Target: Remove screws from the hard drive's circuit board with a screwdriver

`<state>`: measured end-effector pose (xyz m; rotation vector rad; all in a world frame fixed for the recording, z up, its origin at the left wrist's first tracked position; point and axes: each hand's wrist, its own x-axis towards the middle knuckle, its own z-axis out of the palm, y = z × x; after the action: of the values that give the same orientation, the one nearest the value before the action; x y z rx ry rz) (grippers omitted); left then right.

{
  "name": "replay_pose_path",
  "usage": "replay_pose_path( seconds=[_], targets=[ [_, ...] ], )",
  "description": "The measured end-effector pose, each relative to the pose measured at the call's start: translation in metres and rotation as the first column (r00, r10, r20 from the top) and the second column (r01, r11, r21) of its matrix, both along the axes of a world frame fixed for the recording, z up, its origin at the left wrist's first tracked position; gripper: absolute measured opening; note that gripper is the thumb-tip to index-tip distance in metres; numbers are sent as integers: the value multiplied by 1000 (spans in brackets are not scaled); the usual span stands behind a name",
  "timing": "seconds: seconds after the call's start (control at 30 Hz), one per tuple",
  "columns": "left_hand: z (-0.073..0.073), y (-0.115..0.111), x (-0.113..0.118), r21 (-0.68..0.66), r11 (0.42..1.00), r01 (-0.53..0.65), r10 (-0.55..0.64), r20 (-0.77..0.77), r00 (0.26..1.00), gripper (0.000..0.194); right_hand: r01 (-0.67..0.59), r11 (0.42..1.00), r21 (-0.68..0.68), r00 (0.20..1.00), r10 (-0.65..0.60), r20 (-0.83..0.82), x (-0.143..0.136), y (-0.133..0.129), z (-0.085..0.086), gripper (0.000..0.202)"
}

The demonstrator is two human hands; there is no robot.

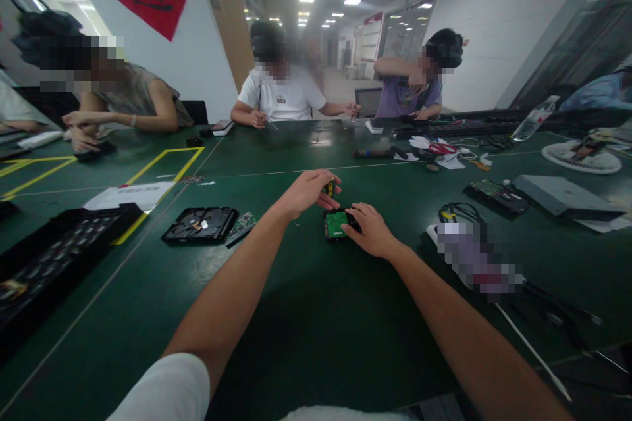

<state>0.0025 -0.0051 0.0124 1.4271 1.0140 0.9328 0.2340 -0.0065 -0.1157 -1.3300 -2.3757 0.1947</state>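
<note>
Here, your left hand (311, 190) curls round a yellow-black tool (330, 189); your right hand (371, 229), grip unclear, touches a probably dense hard drive (336, 225): hold its sides.

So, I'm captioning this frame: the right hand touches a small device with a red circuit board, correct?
Only the colour is wrong: the head view shows the circuit board is green. The right hand does touch the small device.
</note>
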Motion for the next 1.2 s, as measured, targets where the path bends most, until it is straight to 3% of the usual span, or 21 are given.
replay_pose_path(
  seconds=[0.17, 0.43, 0.73, 1.0, 1.2],
  targets=[
    [-4, 3, 0, 93, 995, -36, 46, -105, 993, 27, 6, 1000, -6, 1000, -6, -10, 0, -1, 0, 57],
    [-7, 6, -4, 267, 963, -32, 107, -273, 956, 47, 2, 1000, -12, 1000, -2, -10, 0, -2, 2, 58],
    [-10, 6, -4, 120, 989, 84, -70, -112, 991, 39, 11, 1000, -3, 1000, -11, 13, -2, -2, 3, 57],
    [-7, 7, -3, 14, 1000, 11, -10, -49, 999, 27, -1, 1000, -14, 1000, 1, -10, 0, -1, 1, 58],
    [-12, 9, -5, 238, 970, -44, 109, -272, 956, 40, -5, 1000, -30, 1000, 5, -16, 0, -1, 2, 59]
  ],
)
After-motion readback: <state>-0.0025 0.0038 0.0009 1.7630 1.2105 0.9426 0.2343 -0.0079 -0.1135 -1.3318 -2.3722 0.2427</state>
